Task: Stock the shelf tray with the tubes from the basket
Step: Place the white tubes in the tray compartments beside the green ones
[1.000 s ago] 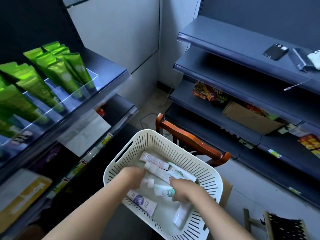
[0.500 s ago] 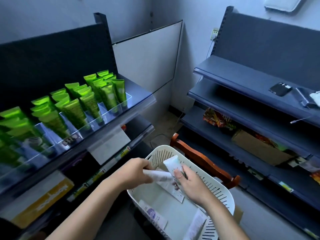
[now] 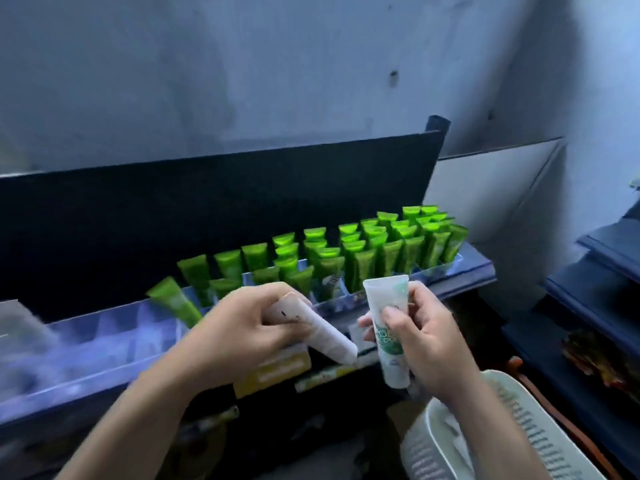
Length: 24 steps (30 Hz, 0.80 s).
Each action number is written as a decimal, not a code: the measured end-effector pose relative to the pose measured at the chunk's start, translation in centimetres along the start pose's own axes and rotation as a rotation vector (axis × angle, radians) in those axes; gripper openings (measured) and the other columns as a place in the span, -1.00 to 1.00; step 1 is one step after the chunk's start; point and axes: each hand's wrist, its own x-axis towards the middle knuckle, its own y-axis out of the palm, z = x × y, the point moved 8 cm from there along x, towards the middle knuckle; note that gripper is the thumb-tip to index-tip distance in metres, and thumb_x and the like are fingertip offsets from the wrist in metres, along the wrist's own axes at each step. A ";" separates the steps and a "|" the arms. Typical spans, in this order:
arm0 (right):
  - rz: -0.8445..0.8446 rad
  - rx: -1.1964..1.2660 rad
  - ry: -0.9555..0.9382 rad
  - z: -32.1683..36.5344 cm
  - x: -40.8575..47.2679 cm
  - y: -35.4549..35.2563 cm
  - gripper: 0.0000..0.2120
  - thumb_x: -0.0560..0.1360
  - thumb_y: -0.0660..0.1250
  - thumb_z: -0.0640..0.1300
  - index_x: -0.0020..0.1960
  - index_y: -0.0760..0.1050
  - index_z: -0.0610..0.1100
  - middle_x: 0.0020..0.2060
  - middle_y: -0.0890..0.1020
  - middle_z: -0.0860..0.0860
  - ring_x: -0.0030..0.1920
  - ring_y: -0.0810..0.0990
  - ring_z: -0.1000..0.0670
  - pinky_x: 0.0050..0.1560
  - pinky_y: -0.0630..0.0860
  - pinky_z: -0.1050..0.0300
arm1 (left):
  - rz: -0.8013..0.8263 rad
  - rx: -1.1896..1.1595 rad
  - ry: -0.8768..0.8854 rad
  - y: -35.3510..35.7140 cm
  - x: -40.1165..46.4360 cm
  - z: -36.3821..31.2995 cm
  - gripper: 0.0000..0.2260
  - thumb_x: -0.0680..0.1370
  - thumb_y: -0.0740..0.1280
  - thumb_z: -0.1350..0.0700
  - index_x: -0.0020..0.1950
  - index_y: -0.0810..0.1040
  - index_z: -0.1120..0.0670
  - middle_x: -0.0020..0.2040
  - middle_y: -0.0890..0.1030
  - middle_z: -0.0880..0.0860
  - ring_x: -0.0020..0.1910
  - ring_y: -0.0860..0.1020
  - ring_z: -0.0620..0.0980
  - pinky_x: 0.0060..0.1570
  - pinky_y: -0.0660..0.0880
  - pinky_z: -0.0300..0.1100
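Note:
My left hand (image 3: 242,327) grips a white tube (image 3: 322,332) that points down to the right. My right hand (image 3: 422,337) holds a white tube with green print (image 3: 386,306) upright, crimped end up. Both hands hover in front of the clear shelf tray (image 3: 104,344), whose left compartments are bare. Several green tubes (image 3: 363,251) stand in the tray's middle and right rows. The white basket (image 3: 519,424) sits at the lower right, below my right wrist, its inside mostly hidden.
A dark back panel (image 3: 207,202) rises behind the tray. Price labels (image 3: 277,370) hang on the shelf edge under my hands. Blue shelves (image 3: 602,271) stand at the right, with colourful packets (image 3: 602,362) on a lower one. A wooden chair edge (image 3: 516,363) shows beside the basket.
Both hands have lifted out of the basket, each with a tube, up to the shelf tray. The view has swung left and up toward the shelf.

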 end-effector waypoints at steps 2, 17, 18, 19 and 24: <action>0.123 0.001 -0.061 3.5 1.7 7.0 -0.81 0.57 0.29 -0.14 0.14 0.51 -0.19 -0.08 0.77 -0.13 -0.11 0.76 -0.11 -0.09 0.68 0.06 | -0.079 0.022 -0.012 -6.9 -3.9 2.4 -0.90 0.55 0.50 0.03 0.04 0.68 -0.13 -0.05 0.70 -0.15 -0.05 0.66 -0.12 -0.08 0.56 -0.23; 0.514 -0.321 -0.446 11.9 4.7 47.3 -0.83 0.57 0.49 -0.04 0.11 0.54 0.05 -0.27 0.61 0.11 -0.27 0.54 0.07 -0.21 0.56 0.05 | -0.650 0.340 -0.468 -33.7 -29.1 23.6 -0.71 0.42 0.60 0.16 -0.07 0.58 -0.15 -0.19 0.64 -0.16 -0.19 0.61 -0.18 -0.11 0.55 -0.08; 0.507 -0.364 -0.460 11.4 4.8 48.3 -0.82 0.56 0.48 -0.03 0.10 0.53 0.06 -0.27 0.61 0.12 -0.25 0.55 0.06 -0.19 0.57 -0.01 | -0.656 0.347 -0.485 -33.6 -29.2 24.5 -0.74 0.43 0.59 0.15 -0.09 0.58 -0.14 -0.23 0.64 -0.15 -0.19 0.59 -0.21 -0.13 0.52 -0.23; 0.509 -0.401 -0.464 10.6 4.8 49.3 -0.83 0.56 0.48 -0.02 0.09 0.53 0.07 -0.26 0.62 0.12 -0.25 0.54 0.05 -0.19 0.57 -0.06 | -0.661 0.349 -0.494 -33.5 -29.4 25.2 -0.76 0.44 0.59 0.15 -0.11 0.58 -0.12 -0.25 0.63 -0.15 -0.17 0.58 -0.23 -0.17 0.45 -0.37; 0.508 -0.527 -0.440 7.7 5.5 51.0 -0.88 0.62 0.42 -0.01 0.13 0.54 0.10 -0.28 0.61 0.08 -0.33 0.48 0.05 -0.24 0.56 -0.14 | -0.704 0.254 -0.430 -32.8 -28.7 27.4 -0.78 0.45 0.59 0.13 -0.12 0.58 -0.10 -0.23 0.62 -0.15 -0.16 0.59 -0.14 -0.21 0.44 -0.34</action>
